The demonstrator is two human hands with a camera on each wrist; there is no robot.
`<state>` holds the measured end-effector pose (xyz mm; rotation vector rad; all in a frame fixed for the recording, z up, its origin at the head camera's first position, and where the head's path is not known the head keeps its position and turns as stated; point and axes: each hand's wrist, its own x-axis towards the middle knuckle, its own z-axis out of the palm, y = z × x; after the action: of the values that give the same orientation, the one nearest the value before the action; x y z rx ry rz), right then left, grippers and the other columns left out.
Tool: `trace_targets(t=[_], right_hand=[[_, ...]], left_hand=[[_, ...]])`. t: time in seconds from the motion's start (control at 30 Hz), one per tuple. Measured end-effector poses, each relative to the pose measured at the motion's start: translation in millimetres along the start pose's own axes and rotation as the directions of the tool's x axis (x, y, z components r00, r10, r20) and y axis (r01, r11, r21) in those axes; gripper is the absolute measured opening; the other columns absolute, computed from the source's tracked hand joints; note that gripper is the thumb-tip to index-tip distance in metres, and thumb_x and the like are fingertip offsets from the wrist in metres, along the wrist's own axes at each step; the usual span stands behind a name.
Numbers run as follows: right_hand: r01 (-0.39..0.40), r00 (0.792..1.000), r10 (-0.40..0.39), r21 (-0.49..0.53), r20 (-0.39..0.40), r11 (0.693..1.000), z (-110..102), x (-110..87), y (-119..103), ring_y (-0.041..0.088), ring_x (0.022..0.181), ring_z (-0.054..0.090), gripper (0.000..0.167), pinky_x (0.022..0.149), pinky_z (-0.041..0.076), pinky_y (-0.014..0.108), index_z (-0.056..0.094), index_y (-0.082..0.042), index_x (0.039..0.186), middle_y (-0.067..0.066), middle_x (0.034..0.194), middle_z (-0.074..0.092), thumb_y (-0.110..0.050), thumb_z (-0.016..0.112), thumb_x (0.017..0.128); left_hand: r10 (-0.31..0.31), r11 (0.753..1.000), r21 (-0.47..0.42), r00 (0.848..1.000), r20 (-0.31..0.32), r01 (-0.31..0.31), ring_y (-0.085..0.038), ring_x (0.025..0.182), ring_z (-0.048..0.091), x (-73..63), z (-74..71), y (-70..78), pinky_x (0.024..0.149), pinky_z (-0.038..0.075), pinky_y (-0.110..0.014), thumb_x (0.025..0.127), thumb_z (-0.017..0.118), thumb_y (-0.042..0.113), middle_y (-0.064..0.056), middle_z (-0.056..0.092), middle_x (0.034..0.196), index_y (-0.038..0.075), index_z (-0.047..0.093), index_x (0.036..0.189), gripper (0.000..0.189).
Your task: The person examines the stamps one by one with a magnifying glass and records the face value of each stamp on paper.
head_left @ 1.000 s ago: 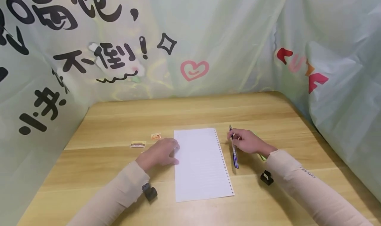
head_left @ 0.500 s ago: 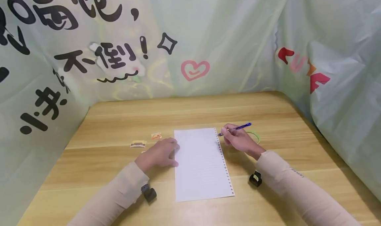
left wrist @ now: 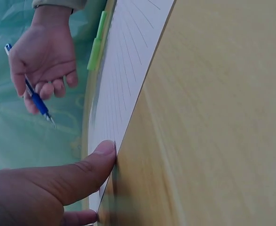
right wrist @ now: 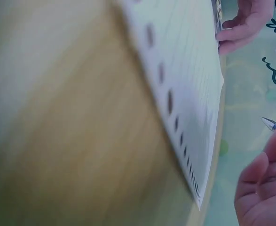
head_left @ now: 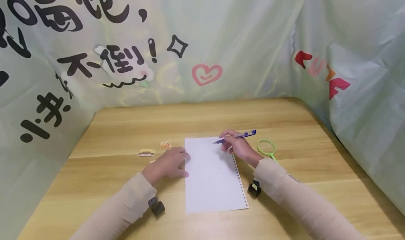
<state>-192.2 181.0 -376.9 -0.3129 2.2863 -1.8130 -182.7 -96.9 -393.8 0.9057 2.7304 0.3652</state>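
A sheet of lined white paper lies on the wooden table, punched holes running down its right edge. My left hand rests at the sheet's left edge, and the left wrist view shows its thumb on that edge. Between the thumb and fingers of my right hand is a blue gel pen, uncapped. Its tip points left over the upper part of the sheet; the left and right wrist views show the pen tip raised above the paper.
Right of the paper lies a light green ring with a handle, like a magnifying glass, partly behind the right sleeve. Small printed paper pieces lie left of the sheet. A printed pale green curtain encloses the table's back and sides.
My right hand has lifted the pen, turned it into a writing hold and moved left over the paper, uncovering the green ring. The left hand has stayed at the sheet's edge.
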Motion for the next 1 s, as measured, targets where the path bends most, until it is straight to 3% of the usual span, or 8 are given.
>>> trace_targets(t=[0.13, 0.27, 0.67, 1.0], right_hand=[[-0.039, 0.998, 0.037, 0.048, 0.042, 0.998, 10, 5.3, 0, 0.035, 0.079, 0.059, 0.029, 0.065, 0.045, 0.036, 0.051, 0.003, 0.112, 0.013, 0.085, 0.061, -0.017, 0.034, 0.101], [-0.079, 0.995, 0.077, 0.027, 0.061, 0.997, 18, 11.0, -3, 0.041, 0.089, 0.059, 0.031, 0.068, 0.047, 0.036, 0.054, 0.0, 0.116, 0.016, 0.095, 0.061, -0.02, 0.036, 0.102], [-0.146, 0.987, 0.151, -0.088, 0.054, 0.985, 51, 30.2, -8, 0.026, 0.08, 0.063, 0.027, 0.065, 0.05, 0.033, 0.057, -0.002, 0.113, 0.013, 0.095, 0.064, -0.021, 0.044, 0.1], [-0.174, 0.976, 0.19, -0.147, 0.102, 0.974, 73, 35.2, -7, 0.024, 0.078, 0.062, 0.024, 0.063, 0.051, 0.032, 0.06, -0.006, 0.107, 0.013, 0.095, 0.065, -0.021, 0.043, 0.1]], left_hand=[[-0.005, 1.0, -0.005, 1.0, 0.0, 0.005, -0.032, 0.125, 0.046, -1.4, 2.8, -0.7, 0.105, 0.037, -0.046, 0.081, 0.079, 0.034, -0.015, 0.051, 0.135, 0.009, 0.062, 0.124, 0.052], [-0.013, 1.0, -0.003, 1.0, -0.001, 0.013, -0.031, 0.125, 0.045, -0.8, 2.8, -0.7, 0.106, 0.036, -0.045, 0.081, 0.079, 0.035, -0.014, 0.051, 0.136, 0.011, 0.062, 0.124, 0.052], [-0.005, 1.0, 0.012, 1.0, 0.002, 0.005, -0.033, 0.124, 0.046, 1.0, 1.2, -1.5, 0.106, 0.036, -0.047, 0.081, 0.079, 0.035, -0.014, 0.053, 0.133, 0.01, 0.063, 0.121, 0.05], [0.047, 0.998, 0.046, 0.998, -0.03, -0.045, -0.032, 0.113, 0.054, 1.6, 4.0, -2.4, 0.098, 0.042, -0.048, 0.078, 0.081, 0.036, -0.012, 0.059, 0.12, 0.008, 0.065, 0.109, 0.045]])
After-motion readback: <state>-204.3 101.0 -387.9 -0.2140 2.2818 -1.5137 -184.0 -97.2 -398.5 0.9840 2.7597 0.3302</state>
